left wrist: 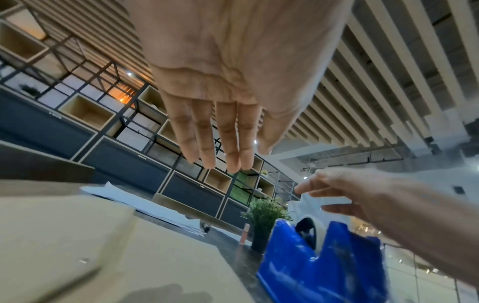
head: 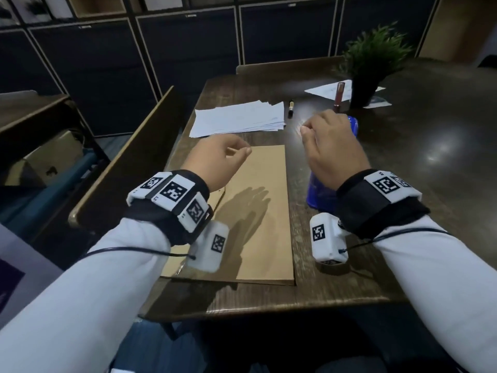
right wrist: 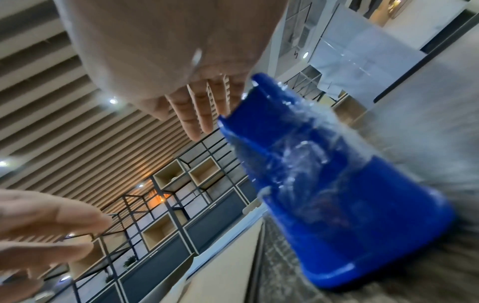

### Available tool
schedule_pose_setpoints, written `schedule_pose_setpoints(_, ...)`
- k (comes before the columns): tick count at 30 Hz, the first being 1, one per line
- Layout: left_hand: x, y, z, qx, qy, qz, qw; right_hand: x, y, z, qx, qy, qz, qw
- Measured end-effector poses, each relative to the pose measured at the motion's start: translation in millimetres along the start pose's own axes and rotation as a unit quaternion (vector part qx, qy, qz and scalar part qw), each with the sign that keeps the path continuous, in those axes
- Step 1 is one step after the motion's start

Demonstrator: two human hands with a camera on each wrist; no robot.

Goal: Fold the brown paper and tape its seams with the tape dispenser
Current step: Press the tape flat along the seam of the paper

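Dark wooden table (head: 336, 286) is carrying the folded brown paper (head: 265, 211), lying flat beneath both raised hands. Right hand (head: 332, 150) is hovering over the blue tape dispenser (head: 320, 191), apparently pinching clear tape (hard to confirm); left hand (head: 219, 157) is hanging loosely curled, holding nothing. Unpinned, the fold is risking springing open.

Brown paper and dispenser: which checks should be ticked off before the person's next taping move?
1. Brown paper lies folded and flat on the table: ok.
2. Tape dispenser stands beside the paper's right edge, within reach: ok.
3. Left hand is free above the paper, holding nothing: ok.
4. Right hand, above the dispenser, holds a tape strip: cannot tell, blurred and clear.
5. Seams are already taped: cannot tell.
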State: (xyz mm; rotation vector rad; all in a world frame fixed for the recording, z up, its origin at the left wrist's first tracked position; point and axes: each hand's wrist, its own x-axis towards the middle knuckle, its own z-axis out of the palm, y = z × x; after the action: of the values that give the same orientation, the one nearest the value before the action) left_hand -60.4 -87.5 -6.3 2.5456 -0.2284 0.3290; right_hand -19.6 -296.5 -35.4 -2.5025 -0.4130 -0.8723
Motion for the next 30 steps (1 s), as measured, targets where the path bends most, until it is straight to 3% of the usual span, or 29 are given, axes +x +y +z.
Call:
schedule_pose_setpoints(3,6,17,13,-0.048,0.002,0.007,0.999,-1,16,-1,0.000,0.010,0.025,1.000)
schedule_pose_setpoints(8,13,39,37,-0.005,-0.122,0.045,0.992,-5,45,-1,0.018,0.007,0.082,0.996)
schedule_pose_setpoints(16,26,70,57,-0.111,-0.143,0.021,0.983,7,58,-8,0.170,-0.072,0.158,0.970)
schedule_pose_setpoints(24,42,85,73,-0.181,-0.172,-0.073,0.966,13,66,-13,0.150,-0.135,0.184,0.962)
schedule_pose_setpoints(30,50,87,85,-0.258,-0.153,-0.146,0.943,19,68,-17,0.128,-0.161,0.191,0.960)
